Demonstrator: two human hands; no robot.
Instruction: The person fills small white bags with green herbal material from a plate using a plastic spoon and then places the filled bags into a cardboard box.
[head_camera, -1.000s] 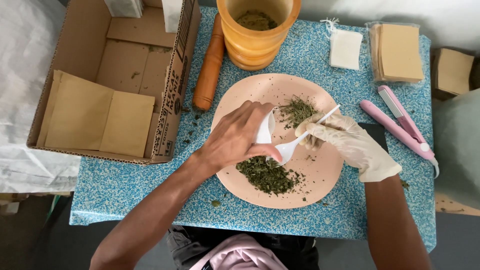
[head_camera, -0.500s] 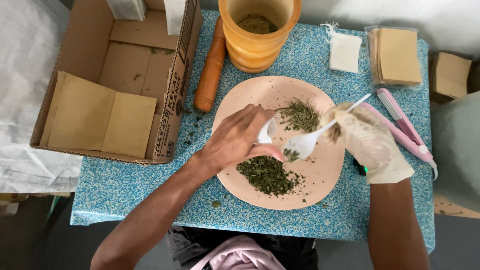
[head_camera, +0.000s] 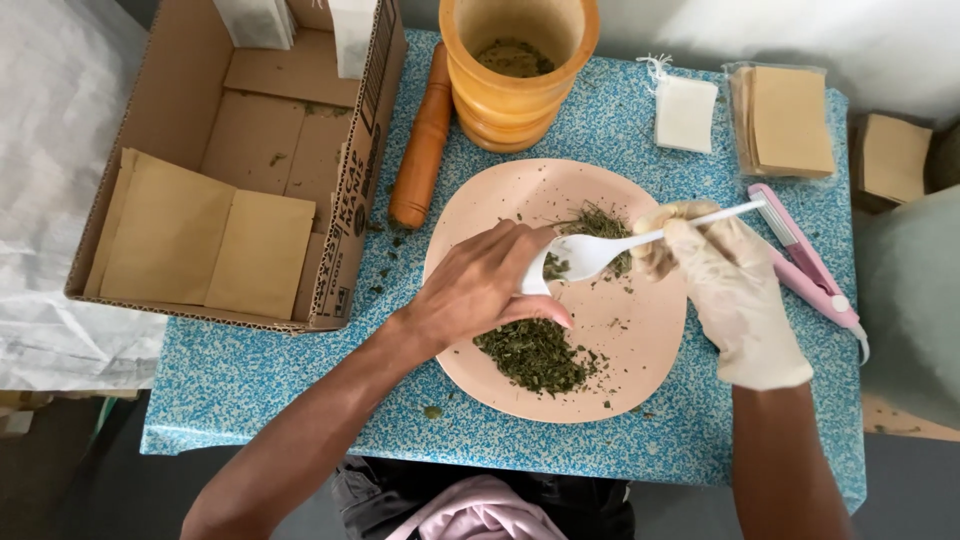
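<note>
so the gloved right hand pinches the white spoon, bowl pointing left at the small white bag the bare left hand grips over the pink plate.

An open brown cardboard box sits at ten o'clock, holding flat tan paper packets. A clear-wrapped stack of tan packets lies at two o'clock.
</note>
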